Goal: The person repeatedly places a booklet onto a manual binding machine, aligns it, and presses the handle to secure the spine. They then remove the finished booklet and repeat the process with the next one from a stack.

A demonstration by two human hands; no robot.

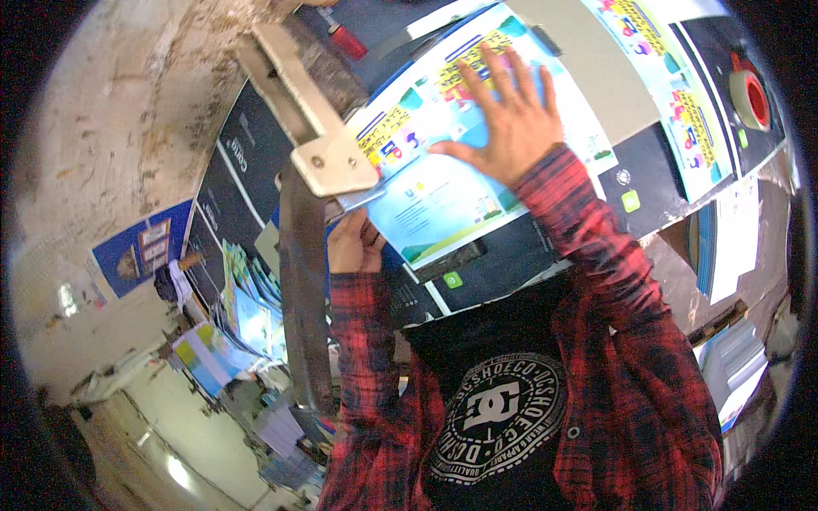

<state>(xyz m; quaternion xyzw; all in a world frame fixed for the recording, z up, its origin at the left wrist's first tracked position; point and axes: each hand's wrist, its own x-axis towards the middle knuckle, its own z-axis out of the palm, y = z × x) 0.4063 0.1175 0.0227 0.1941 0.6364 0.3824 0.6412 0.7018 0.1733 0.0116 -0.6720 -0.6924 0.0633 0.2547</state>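
Note:
A glossy printed sheet (452, 200) in light blue, yellow and green lies over the dark table. My right hand (515, 119) rests flat on its upper part, fingers spread. At the sheet's left edge, my left hand (354, 245) has its fingers curled in against the paper; the fingertips are partly hidden. Just above that hand sits the cream metal head (336, 162) of a bench machine, its long arm reaching to the upper left. The head's tip overlaps the sheet's left border. A dark upright bar (305, 298) stands left of my left forearm.
A red-handled tool (348, 40) lies at the far side. More printed sheets (699, 136) lie at right on grey board (609, 85), near a roll of tape (750, 100). Stacked paper (737, 243) sits below the table's right edge. Loose prints (256, 307) are heaped at left.

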